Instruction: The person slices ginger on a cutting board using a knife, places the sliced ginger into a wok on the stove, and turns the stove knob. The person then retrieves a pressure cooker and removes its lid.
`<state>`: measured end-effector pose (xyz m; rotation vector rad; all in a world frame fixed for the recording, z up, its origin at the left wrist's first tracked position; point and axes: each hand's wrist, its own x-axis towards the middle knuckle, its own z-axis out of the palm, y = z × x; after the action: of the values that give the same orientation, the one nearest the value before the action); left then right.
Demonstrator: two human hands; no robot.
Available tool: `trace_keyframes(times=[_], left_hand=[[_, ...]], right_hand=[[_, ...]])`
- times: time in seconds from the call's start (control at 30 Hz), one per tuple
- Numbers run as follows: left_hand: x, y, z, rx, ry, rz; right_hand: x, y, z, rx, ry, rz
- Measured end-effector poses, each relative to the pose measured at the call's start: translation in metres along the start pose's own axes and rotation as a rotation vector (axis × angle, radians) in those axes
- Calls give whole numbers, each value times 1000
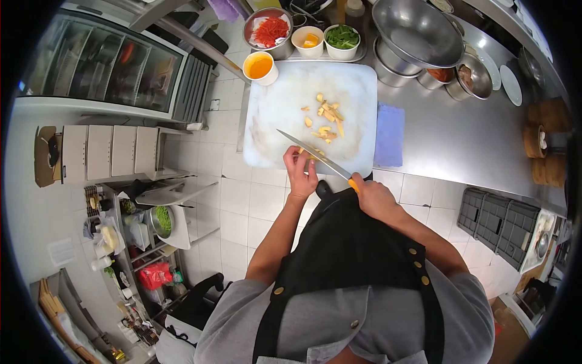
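Observation:
My right hand [374, 197] is closed round the orange handle of a kitchen knife [312, 150]. Its long blade points up and left across the front part of the white cutting board [273, 121]. At the board's front edge, the bent fingers of my left hand [298, 173] press on a pale yellow piece of ginger [318, 155], close beside the blade. The blade and fingers partly hide that piece. Farther up the board lie several cut ginger pieces [330, 113] in a loose cluster.
Behind the board stand a bowl of red shreds [270, 31], a tub of orange contents [260, 67] and a tub of green leaves [342, 37]. A blue cloth [389, 134] lies right of the board. Large metal bowls [418, 30] sit farther back on the steel counter [448, 133].

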<state>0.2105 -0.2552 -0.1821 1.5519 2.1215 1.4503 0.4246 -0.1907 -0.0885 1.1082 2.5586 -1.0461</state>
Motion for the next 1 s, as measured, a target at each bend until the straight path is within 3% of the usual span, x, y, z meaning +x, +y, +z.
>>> trace_keyframes(times=[0.3,0.4,0.47,0.53,0.6,0.7,0.77,0.8,0.87,1.0], left_hand=[[-4,1,-2,40,6,32],[9,-11,1,108,96,65],[21,-14,-2,102,249,-56],[33,2,2,164,259,14],[46,48,13,479,-221,284],[70,49,48,604,-271,366],[83,28,46,669,-296,346],[86,14,40,734,-339,324],[90,1,24,769,-379,256],[96,34,-3,744,-438,-7]], right_hand=[[64,1,12,-44,20,-12],[53,16,-9,-125,103,-17],[40,19,-35,-191,194,16],[46,28,-49,-228,215,-11],[51,29,-63,-272,194,-49],[51,35,-87,-294,204,-110],[22,56,-119,-257,296,-243],[4,68,-140,-238,255,-204],[-17,102,-172,-225,172,-167],[20,137,-140,-159,338,-142]])
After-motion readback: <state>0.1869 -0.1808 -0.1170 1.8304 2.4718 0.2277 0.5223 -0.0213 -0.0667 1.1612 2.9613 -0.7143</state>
